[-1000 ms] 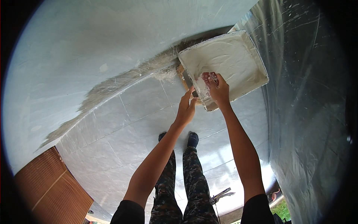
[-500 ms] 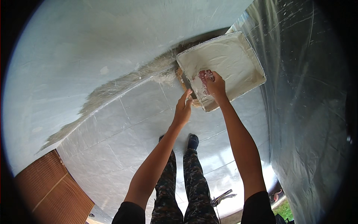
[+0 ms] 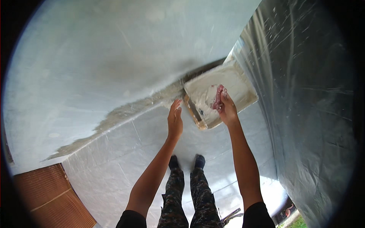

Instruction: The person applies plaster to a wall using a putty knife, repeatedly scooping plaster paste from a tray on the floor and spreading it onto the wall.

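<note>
My right hand is closed around a dark red, irregular piece smeared with white paste; I cannot make out its kind. It is over the left part of a shallow rectangular tray coated with whitish paste. A dark spot shows in the paste just left of that hand. My left hand is raised to the left of the tray with its fingers stretched out, holding nothing. A tan, paste-spattered support shows under the tray's left edge.
A pale wall with a rough grey strip along its base rises on the left. Clear plastic sheeting hangs on the right. Grey sheeting covers the floor around my feet. A brown ribbed panel stands at the lower left.
My left hand has moved away from the tray's left edge, leftward and lower. My right hand has lifted slightly with the red piece. The whole view has shifted, and the tray appears lower.
</note>
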Demonstrator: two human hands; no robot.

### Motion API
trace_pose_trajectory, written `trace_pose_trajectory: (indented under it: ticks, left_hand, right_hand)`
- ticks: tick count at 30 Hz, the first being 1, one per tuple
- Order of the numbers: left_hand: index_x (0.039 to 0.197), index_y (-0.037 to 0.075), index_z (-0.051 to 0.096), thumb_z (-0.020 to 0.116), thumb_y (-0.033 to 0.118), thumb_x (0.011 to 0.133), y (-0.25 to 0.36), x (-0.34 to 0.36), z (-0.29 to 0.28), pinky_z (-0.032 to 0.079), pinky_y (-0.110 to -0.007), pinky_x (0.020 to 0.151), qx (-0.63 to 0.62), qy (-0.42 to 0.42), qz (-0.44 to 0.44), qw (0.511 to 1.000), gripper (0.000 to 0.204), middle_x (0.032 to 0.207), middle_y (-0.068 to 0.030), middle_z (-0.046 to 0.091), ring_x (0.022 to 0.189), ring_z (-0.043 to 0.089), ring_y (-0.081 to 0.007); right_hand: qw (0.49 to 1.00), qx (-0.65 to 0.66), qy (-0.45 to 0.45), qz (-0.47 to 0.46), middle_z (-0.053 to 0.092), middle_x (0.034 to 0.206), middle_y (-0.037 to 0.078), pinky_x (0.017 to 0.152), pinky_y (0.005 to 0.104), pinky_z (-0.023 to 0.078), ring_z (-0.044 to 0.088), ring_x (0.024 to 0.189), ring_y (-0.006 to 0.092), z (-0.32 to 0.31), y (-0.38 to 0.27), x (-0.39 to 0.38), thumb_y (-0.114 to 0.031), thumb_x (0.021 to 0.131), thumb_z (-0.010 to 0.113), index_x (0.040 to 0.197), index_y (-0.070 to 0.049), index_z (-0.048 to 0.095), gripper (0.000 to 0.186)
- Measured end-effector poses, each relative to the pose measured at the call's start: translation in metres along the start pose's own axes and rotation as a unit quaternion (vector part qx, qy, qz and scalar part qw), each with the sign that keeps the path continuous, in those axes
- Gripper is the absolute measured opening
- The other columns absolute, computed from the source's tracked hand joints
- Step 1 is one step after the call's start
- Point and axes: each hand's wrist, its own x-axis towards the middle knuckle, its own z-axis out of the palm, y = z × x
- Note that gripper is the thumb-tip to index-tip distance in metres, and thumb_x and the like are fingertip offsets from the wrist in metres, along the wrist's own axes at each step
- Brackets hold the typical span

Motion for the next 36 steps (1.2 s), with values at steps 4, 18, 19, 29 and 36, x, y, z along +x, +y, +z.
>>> trace_pose_trajectory:
  ticks: [4, 18, 19, 29, 36]
  left_hand:
    - [0.147, 0.002, 0.044, 0.038, 0.014, 0.106, 0.095, 0.021, -0.016, 0.029, -0.039, 0.118, -0.001, 0.002, 0.109, 0.994, 0.042, 0.145, -0.0145, 0.053, 0.139, 0.045, -0.0238]
    - [0.148, 0.004, 0.043, 0.046, 0.007, 0.099, 0.460, 0.053, -0.133, 0.028, -0.043, 0.119, 0.111, 0.095, 0.462, 0.875, 0.049, 0.150, -0.0156, 0.047, 0.142, 0.040, -0.0308]
    - [0.149, 0.005, 0.041, 0.046, 0.011, 0.101, 0.480, 0.053, -0.146, 0.028, -0.044, 0.119, 0.129, 0.110, 0.492, 0.854, 0.048, 0.151, -0.0155, 0.046, 0.143, 0.039, -0.0314]
    - [0.151, 0.005, 0.038, 0.044, 0.027, 0.104, 0.638, 0.057, -0.261, 0.027, -0.047, 0.119, 0.201, 0.244, 0.600, 0.735, 0.052, 0.153, -0.0157, 0.042, 0.142, 0.037, -0.0330]
    - [0.148, 0.002, 0.040, 0.048, 0.022, 0.100, 0.678, 0.070, -0.304, 0.026, -0.047, 0.119, 0.271, 0.312, 0.634, 0.654, 0.053, 0.151, -0.0172, 0.043, 0.141, 0.038, -0.0335]
  right_hand:
    - [0.989, 0.055, -0.094, -0.103, 0.064, 0.110, -0.001, 0.079, 0.0333, 0.053, 0.063, 0.098, 0.0119, 0.059, -0.050, -0.038, -0.020, 0.105, 0.057, 0.139, -0.014, 0.050, 0.035]
    - [0.905, -0.009, -0.194, -0.379, 0.070, 0.107, 0.002, 0.074, 0.0324, 0.060, 0.068, 0.093, 0.0129, 0.359, -0.276, -0.163, -0.011, 0.102, 0.059, 0.123, -0.007, 0.062, 0.021]
    - [0.897, -0.015, -0.200, -0.394, 0.070, 0.110, 0.002, 0.076, 0.0323, 0.060, 0.068, 0.094, 0.0131, 0.377, -0.285, -0.167, -0.012, 0.102, 0.060, 0.124, -0.006, 0.063, 0.023]
    - [0.745, -0.150, -0.129, -0.638, 0.071, 0.107, 0.007, 0.077, 0.0312, 0.058, 0.068, 0.089, 0.0139, 0.568, -0.327, -0.204, -0.009, 0.099, 0.064, 0.118, 0.001, 0.068, 0.021]
    - [0.394, -0.309, -0.018, -0.865, 0.065, 0.129, 0.012, 0.098, 0.0401, 0.049, 0.059, 0.111, 0.0338, 0.643, -0.326, -0.187, 0.008, 0.081, 0.069, 0.126, -0.008, 0.069, 0.047]
